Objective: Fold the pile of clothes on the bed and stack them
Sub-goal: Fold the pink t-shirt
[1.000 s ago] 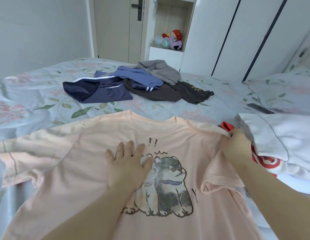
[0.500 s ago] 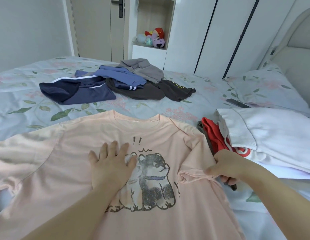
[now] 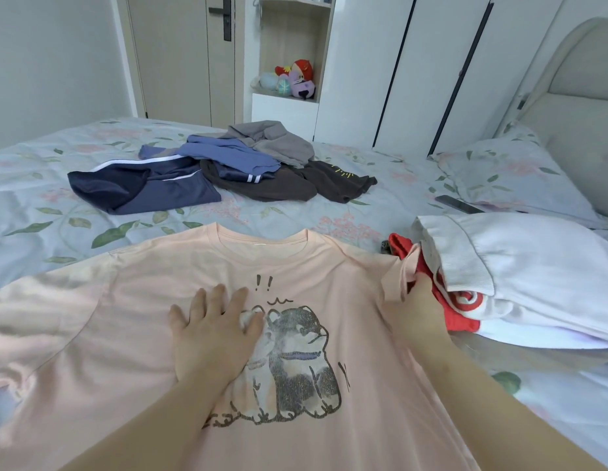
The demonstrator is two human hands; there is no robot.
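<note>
The tee (image 3: 330, 266) lies face up and spread on the bed (image 3: 58, 205), right in front of the person, collar pointing away. It looks like thin, light, limp cotton. It should drape and wrinkle, slide easily on the quilt, and keep no crease unless it is pressed. It is not fragile.

The left grip (image 3: 214, 334) is released, its palm and straight fingers flat on the chest beside the dog print, pinning the cloth. The right grip (image 3: 418, 307) grasps the tee's bunched sleeve edge on that side, with most of the fingers hidden under the fabric.

Good holds, to my eye, are the sleeve hem and the shoulder seam, lifted together so the side panel folds in one line. The other sleeve lies rumpled at the left edge and probably needs smoothing first.

Just beside the right grip, touching the sleeve, sits a stack with a red garment (image 3: 459, 321) under a white one (image 3: 533, 266). It crowds that side, and a careless pull could drag the red cloth along.

The unfolded pile (image 3: 228, 171) of navy, blue, grey and brown waits well apart, further up the bed. A dark phone-like slab (image 3: 459, 203) lies near the pillow (image 3: 506, 175).
</note>
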